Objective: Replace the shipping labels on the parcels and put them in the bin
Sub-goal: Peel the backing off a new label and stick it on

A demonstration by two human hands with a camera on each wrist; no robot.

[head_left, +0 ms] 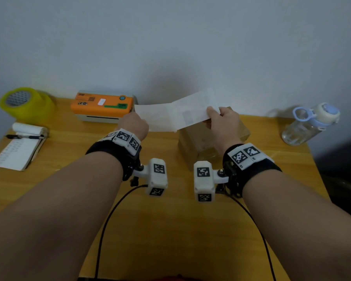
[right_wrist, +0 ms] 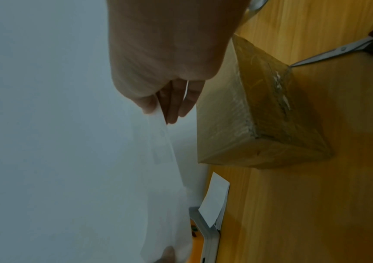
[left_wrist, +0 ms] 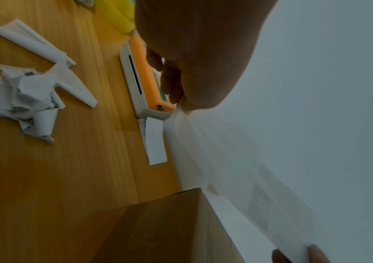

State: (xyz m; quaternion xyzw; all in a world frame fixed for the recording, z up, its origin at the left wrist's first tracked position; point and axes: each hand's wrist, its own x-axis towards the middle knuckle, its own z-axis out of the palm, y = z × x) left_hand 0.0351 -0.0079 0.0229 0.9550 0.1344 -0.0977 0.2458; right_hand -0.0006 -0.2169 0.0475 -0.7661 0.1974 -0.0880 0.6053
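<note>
A long white label strip (head_left: pixel 174 114) is held up in the air between both hands, above the table. My left hand (head_left: pixel 135 123) pinches its left end, near the orange label printer (head_left: pixel 102 107). My right hand (head_left: pixel 219 118) pinches its right end, thumb on top. Under the right hand a brown cardboard parcel (head_left: pixel 199 145) wrapped in clear tape stands on the wooden table (head_left: pixel 170 220). In the right wrist view the parcel (right_wrist: pixel 260 115) lies right of the fingers (right_wrist: pixel 172 106), apart from them. A stack of blank labels (left_wrist: pixel 155 140) lies behind the printer (left_wrist: pixel 145 78).
A yellow tape roll (head_left: pixel 26 104) stands at the back left, with a notepad and pen (head_left: pixel 22 145) in front of it. A water bottle (head_left: pixel 310 124) stands at the back right. Crumpled old labels (left_wrist: pixel 21 96) lie on the table. Scissors (right_wrist: pixel 338 50) lie beyond the parcel.
</note>
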